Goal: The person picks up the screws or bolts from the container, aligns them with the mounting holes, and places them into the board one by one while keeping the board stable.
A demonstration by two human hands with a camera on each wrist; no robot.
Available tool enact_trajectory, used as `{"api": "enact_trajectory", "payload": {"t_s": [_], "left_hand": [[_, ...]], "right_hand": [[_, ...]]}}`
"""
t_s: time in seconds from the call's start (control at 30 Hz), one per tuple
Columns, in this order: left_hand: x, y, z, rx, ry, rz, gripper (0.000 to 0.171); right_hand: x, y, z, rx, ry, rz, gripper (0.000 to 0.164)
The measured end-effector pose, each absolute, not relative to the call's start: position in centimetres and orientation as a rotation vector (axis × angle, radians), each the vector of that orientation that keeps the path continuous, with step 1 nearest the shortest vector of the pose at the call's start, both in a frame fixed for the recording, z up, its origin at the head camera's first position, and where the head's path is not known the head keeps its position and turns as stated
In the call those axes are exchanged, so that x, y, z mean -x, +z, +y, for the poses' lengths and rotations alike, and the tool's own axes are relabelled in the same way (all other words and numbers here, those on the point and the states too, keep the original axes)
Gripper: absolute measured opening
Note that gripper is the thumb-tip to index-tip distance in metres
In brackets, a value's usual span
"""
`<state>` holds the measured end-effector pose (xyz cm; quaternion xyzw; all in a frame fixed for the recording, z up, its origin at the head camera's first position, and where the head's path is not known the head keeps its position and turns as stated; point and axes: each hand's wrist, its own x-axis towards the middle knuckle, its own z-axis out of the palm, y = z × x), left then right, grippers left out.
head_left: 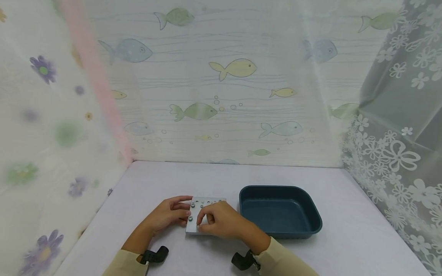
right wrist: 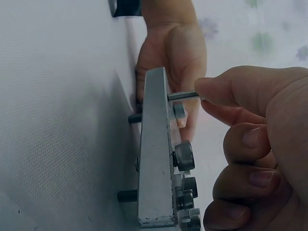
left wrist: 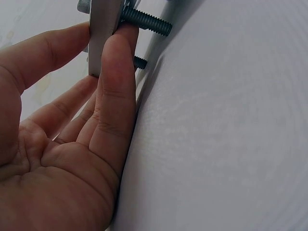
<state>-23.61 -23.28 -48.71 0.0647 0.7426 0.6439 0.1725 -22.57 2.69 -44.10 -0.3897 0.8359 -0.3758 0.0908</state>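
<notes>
A light-grey metal plate (head_left: 192, 230) is held on edge-side by the left hand (head_left: 169, 212), its thumb on the face and fingers behind. In the left wrist view, a long threaded bolt (left wrist: 149, 21) juts from the plate's underside. My right hand (head_left: 224, 220) pinches a thin metal screw (right wrist: 183, 96) between thumb and forefinger; its inner end meets the plate's face, its outer end is hidden by the fingertips. Several socket-head bolts (right wrist: 185, 155) sit along the plate in the right wrist view, some with shanks poking through the back.
Just right of the plate stands a dark teal plastic tray (head_left: 281, 211) with raised walls. A white cloth covers the table (head_left: 183, 176). Curtains with fish and flowers (head_left: 238, 69) enclose the back and sides. Black wrist cameras (head_left: 157, 254) are strapped on both wrists.
</notes>
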Motion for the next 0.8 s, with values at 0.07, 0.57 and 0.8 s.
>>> {"api": "enact_trajectory", "payload": {"t_s": [0.07, 0.57, 0.8], "left_hand": [[23.61, -48.72, -23.29, -0.184, 1.825, 2.109, 0.072], [23.53, -48.57, -23.23, -0.167, 1.818, 2.124, 0.072], [23.57, -48.62, -23.24, -0.173, 1.816, 2.12, 0.072]], "right_hand": [[22.56, -44.05, 2.66, 1.161, -1.106, 2.49, 0.008], [22.72, -44.12, 2.19, 1.157, -1.021, 2.547, 0.007], [22.95, -44.39, 2.1, 1.157, -1.03, 2.557, 0.007]]}}
